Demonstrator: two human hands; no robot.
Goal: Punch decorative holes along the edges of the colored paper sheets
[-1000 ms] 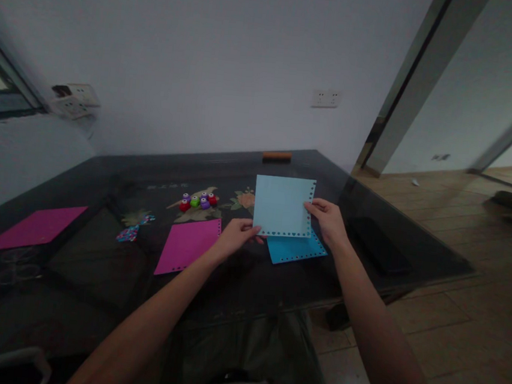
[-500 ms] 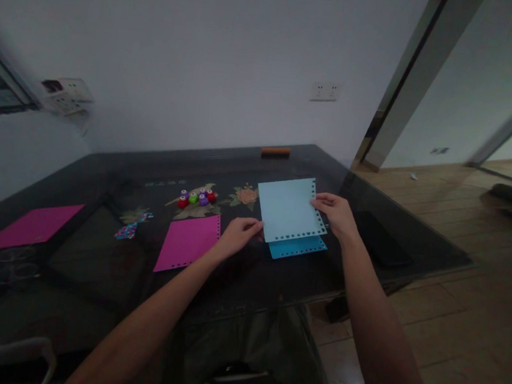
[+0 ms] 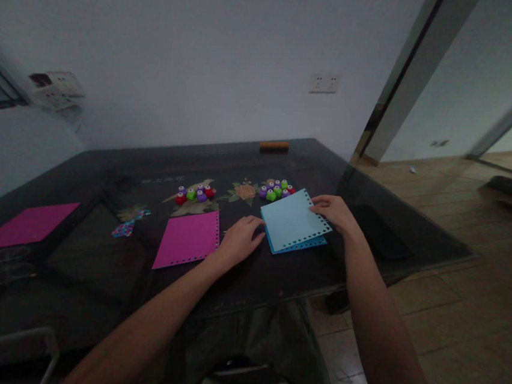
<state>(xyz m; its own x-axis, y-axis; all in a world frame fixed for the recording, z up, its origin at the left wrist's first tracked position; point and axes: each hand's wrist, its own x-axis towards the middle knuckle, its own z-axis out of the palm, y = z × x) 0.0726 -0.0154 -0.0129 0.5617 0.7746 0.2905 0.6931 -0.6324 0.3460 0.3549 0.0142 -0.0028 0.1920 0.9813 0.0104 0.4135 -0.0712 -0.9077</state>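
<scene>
A light blue paper sheet (image 3: pixel 292 221) with a punched border lies almost flat on top of a darker blue sheet (image 3: pixel 305 243) on the dark table (image 3: pixel 104 165). My right hand (image 3: pixel 335 212) pinches the light blue sheet's right edge. My left hand (image 3: pixel 238 241) rests by its left corner, fingers curled, touching the sheet's edge. A pink punched sheet (image 3: pixel 187 238) lies just left of my left hand.
Two clusters of small coloured punches sit behind the sheets, one cluster (image 3: pixel 195 193) left and another (image 3: pixel 277 188) right. A second pink sheet (image 3: pixel 24 225) lies far left, a small patterned scrap (image 3: pixel 126 228) between. An orange block (image 3: pixel 273 146) is at the table's far edge, a dark flat object (image 3: pixel 381 234) at right.
The light blue sheet came down from upright to nearly flat on the darker blue sheet. Both hands lowered with it. The second punch cluster came into view behind it.
</scene>
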